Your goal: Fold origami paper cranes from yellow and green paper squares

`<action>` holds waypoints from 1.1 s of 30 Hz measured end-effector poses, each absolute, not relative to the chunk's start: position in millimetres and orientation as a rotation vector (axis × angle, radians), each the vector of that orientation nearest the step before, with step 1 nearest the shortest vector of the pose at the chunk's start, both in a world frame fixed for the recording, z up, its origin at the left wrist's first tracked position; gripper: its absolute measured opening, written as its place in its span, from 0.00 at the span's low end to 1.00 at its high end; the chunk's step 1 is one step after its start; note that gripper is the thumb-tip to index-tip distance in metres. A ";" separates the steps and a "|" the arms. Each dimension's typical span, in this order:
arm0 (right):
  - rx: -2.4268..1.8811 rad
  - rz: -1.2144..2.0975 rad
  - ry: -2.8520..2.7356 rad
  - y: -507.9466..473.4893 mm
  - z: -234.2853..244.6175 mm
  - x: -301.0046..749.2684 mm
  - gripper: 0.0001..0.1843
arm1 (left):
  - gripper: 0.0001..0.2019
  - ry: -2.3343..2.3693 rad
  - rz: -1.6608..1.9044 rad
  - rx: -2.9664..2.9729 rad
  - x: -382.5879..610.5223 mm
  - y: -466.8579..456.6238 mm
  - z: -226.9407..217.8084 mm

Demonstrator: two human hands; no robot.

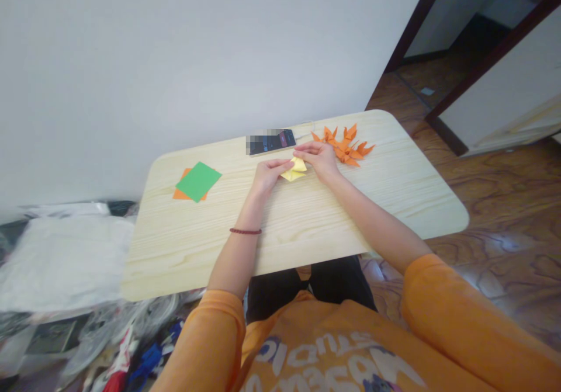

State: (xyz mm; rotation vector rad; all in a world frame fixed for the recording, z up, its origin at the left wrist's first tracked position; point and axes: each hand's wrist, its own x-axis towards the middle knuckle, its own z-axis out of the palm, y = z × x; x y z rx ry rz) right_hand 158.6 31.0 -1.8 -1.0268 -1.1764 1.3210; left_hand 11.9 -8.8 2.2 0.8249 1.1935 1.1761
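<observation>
Head view: we look past our orange sleeves [219, 333] onto a pale wooden table [307, 228].
Left side: green sheet [199, 180] overlapping an orange sheet [180, 192].
Left hand [267, 173]: pinches the yellow folded paper [294, 171].
Right hand [319, 157]: grips its far side.
Paper's place: on the table, between our hands.
Far edge: phone [274, 142]; orange origami pieces [348, 145] beside our right hand.

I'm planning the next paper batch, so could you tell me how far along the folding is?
Done: several folded orange pieces lie beside the right hand. In hand: it and the left hand pinch a partly folded yellow sheet. Left: a green sheet atop an orange sheet lies flat, unfolded.
</observation>
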 end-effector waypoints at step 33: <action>-1.017 1.290 -1.170 31.9 1.5 160.5 0.17 | 0.17 1.214 1.198 0.790 12.7 -7.0 0.8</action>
